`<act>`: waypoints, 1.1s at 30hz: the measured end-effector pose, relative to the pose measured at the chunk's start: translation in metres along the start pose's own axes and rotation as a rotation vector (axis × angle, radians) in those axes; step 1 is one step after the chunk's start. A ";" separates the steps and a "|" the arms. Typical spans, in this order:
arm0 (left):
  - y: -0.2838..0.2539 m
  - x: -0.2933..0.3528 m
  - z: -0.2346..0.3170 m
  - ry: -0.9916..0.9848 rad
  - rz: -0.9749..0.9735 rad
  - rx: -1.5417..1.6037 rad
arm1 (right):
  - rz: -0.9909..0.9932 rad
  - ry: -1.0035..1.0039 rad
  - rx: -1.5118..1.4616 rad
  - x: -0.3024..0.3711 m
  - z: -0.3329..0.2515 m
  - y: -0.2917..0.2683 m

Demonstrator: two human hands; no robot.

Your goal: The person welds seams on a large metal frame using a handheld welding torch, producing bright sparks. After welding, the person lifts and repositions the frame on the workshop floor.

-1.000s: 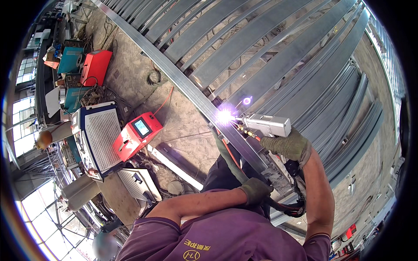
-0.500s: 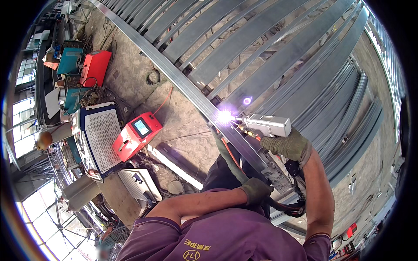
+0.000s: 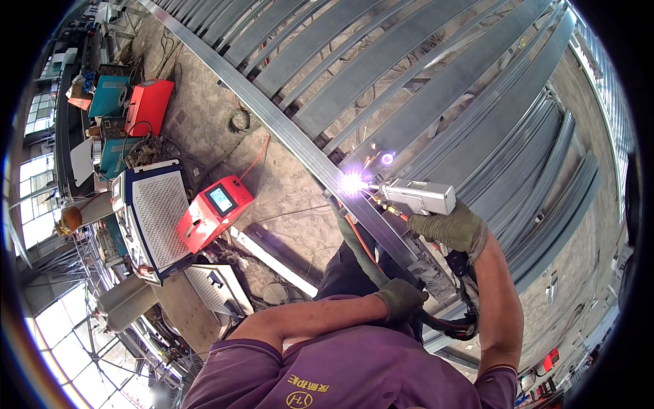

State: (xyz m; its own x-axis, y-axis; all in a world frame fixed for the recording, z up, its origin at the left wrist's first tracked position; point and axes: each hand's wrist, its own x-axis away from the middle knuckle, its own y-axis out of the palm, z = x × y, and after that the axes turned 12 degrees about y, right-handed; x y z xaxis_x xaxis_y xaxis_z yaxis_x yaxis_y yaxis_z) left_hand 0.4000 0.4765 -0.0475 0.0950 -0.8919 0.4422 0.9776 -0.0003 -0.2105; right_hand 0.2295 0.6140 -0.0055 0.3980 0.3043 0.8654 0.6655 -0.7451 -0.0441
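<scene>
My gloved right hand [image 3: 453, 230] is closed around a silver handheld welding gun [image 3: 421, 196]. A bright violet-white glare burns at the gun's nozzle, on the long metal rail [image 3: 272, 126], and it hides the spot it touches. Flat grey metal bars [image 3: 381, 92] run from that rail toward the upper right. My gloved left hand [image 3: 400, 300] is closed on the thick green-sleeved hose [image 3: 361, 252], low in front of my body. Dark cables [image 3: 449, 327] loop from there toward the right hand.
Left of the rail stand a red box with a screen [image 3: 219, 200] and a white-and-blue machine cabinet [image 3: 158, 218]. Farther back are a red case [image 3: 148, 105] and teal machines [image 3: 109, 95]. Long metal strips [image 3: 545, 184] lie stacked at the right. A coiled cable [image 3: 240, 121] rests on the floor.
A few orange sparks now fly up from the glare. Both hands and the welding gun stay almost where they were.
</scene>
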 end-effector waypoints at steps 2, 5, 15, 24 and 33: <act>0.000 0.000 0.000 0.002 -0.006 -0.002 | -0.001 -0.008 -0.018 -0.002 0.006 0.000; 0.001 -0.001 0.001 -0.001 -0.008 -0.002 | -0.002 -0.015 -0.059 -0.001 0.008 0.002; 0.002 -0.002 0.004 0.007 -0.012 -0.054 | -0.002 -0.029 -0.089 0.003 0.007 0.002; 0.007 -0.003 0.004 0.018 -0.002 -0.051 | -0.021 -0.019 -0.094 0.006 0.007 0.002; 0.008 -0.005 0.005 0.027 -0.042 -0.044 | -0.009 -0.049 -0.083 0.010 0.008 0.001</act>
State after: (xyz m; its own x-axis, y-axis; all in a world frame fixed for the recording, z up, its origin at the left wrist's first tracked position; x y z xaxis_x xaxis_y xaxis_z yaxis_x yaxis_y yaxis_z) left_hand 0.4081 0.4830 -0.0472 0.0483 -0.9026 0.4277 0.9715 -0.0571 -0.2302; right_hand 0.2393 0.6210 -0.0010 0.4246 0.3383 0.8398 0.6154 -0.7882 0.0063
